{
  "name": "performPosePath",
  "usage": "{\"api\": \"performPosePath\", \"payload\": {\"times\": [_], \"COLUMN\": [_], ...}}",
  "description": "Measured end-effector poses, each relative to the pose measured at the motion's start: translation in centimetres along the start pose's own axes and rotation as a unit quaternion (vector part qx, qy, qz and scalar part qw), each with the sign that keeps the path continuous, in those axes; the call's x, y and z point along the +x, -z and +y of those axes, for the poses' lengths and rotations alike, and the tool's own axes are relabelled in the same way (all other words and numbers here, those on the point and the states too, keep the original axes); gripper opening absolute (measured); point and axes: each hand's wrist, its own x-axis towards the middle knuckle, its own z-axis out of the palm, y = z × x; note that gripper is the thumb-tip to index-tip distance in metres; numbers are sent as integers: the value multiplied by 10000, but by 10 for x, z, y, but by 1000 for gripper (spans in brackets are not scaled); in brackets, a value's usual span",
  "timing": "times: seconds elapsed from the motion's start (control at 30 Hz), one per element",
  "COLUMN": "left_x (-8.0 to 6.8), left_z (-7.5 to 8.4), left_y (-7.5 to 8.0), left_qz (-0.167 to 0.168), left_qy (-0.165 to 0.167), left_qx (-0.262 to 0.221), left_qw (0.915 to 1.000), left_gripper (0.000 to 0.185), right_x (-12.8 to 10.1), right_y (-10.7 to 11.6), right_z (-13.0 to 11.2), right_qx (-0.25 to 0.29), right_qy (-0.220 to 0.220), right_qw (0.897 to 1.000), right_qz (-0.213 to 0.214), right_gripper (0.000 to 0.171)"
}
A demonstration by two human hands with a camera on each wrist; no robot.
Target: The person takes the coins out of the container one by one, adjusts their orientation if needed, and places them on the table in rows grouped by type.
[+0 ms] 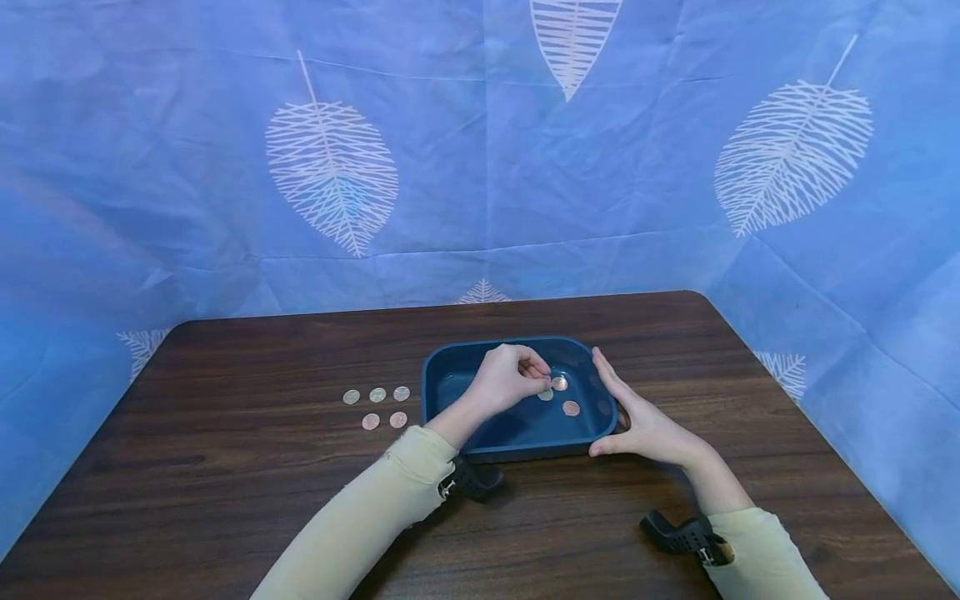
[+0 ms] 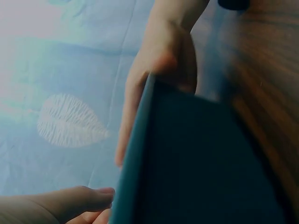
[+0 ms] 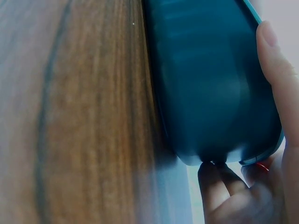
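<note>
Head view: left hand [image 1: 508,379] pinches a coin [image 1: 545,394] over the tray [image 1: 450,375]; right hand [image 1: 637,421], fingers flat, steadies its side.

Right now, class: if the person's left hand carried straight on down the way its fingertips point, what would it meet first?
Probably the copper coin lying just beyond the left hand, then the floor of the blue tray. Depth is hard to judge; the fingers may already touch a coin.
</note>
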Motion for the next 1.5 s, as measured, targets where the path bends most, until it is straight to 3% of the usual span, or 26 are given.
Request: {"api": "performPosePath", "payload": {"times": [0.23, 0.5, 0.7, 1.1, 1.5], "left_x": [6, 9, 11, 13, 11], "left_z": [12, 10, 6, 0, -1], "left_y": [-23, -44, -49, -52, -54], "left_qz": [-148, -420, -689, -1199, -1260], "left_qy": [-138, 237, 364, 160, -114], "left_qx": [361, 928, 1102, 1817, 2279], "left_qw": [9991, 9945, 9909, 9759, 9654], "left_gripper": [10, 20, 21, 30, 11], "right_x": [-1, -1, -1, 0, 0], "right_y": [1, 1, 1, 2, 2], "right_z": [-1, -1, 0, 2, 2], "right_qx": [99, -23, -6, -25, -62], "right_qy": [-3, -17, 24, 85, 69], "right_qw": [9999, 10000, 10000, 9999, 9999], "right_qz": [-52, -57, -62, -60, -80], "right_gripper": [114, 115, 115, 116, 116]}}
